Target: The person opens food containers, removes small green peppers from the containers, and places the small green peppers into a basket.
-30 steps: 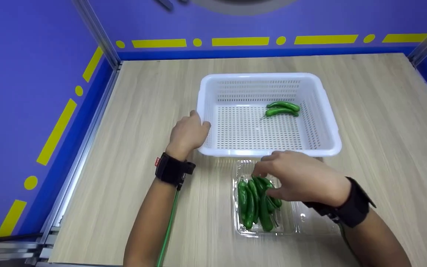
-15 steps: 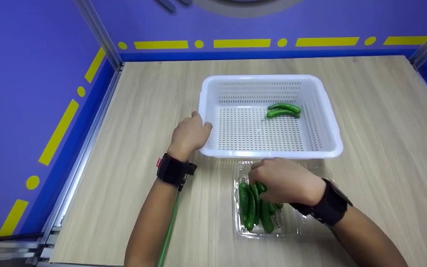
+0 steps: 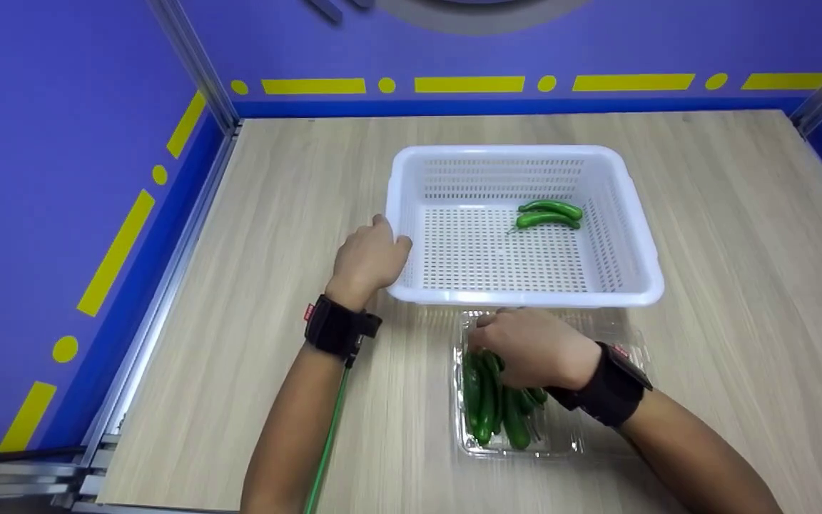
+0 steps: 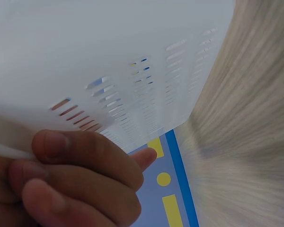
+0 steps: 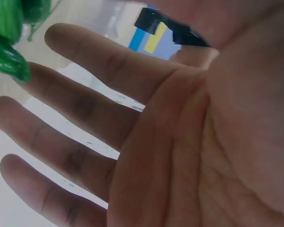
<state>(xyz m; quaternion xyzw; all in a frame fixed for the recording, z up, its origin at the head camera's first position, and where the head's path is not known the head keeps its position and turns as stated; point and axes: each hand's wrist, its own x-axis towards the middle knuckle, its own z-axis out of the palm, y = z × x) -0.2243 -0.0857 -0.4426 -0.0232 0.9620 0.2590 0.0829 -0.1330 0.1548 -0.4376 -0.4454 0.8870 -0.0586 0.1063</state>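
Note:
A white perforated basket (image 3: 636, 235) stands mid-table with two green peppers (image 3: 548, 214) lying in its right part. My left hand (image 3: 382, 250) grips the basket's front-left corner rim; in the left wrist view its fingers (image 4: 85, 163) curl under the basket's wall (image 4: 109, 56). In front of the basket lies a clear plastic tray (image 3: 569, 446) holding several green peppers (image 3: 488, 407). My right hand (image 3: 507, 343) lies over the far end of that pile. In the right wrist view its fingers (image 5: 85, 104) are straight and spread, with peppers (image 5: 7, 52) at the fingertips and nothing held.
The wooden table (image 3: 739, 285) is walled by purple panels with yellow markings (image 3: 468, 84) at the back and left. An aluminium rail (image 3: 168, 264) runs along the left edge. A green cable (image 3: 325, 442) hangs from my left wrist strap.
My right hand has slid left and down onto the peppers in the clear tray, its forearm following. The left hand and the basket have stayed put.

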